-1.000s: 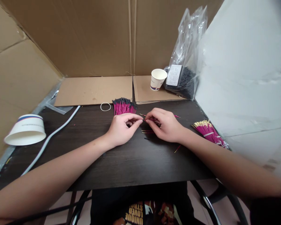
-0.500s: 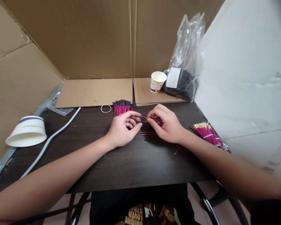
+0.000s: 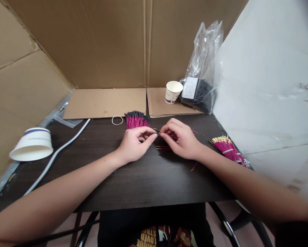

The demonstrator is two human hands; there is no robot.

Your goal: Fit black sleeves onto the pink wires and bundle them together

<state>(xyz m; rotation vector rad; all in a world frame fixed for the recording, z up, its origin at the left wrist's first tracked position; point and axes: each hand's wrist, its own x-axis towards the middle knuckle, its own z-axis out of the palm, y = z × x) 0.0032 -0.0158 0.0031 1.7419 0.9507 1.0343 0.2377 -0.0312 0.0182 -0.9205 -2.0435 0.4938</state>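
My left hand is closed in a pinch on a small black sleeve, whose end barely shows at the fingertips. Facing it, my right hand pinches a thin magenta wire, mostly hidden by the fingers; the two pinches nearly touch. More magenta wires with gold tips lie under and in front of the right hand. A loose black sleeve is on the table below them. Just behind my left hand rests a bunch of magenta wires with black ends.
A tied bundle of gold-tipped magenta wires lies at right. Behind stand a paper cup and a clear bag of black pieces. At left are a tipped paper cup, a white cable and a white ring.
My left thumb and forefinger, apart before, have closed together around the black sleeve. Both hands' fingertips have come closer, meeting at the wire end.
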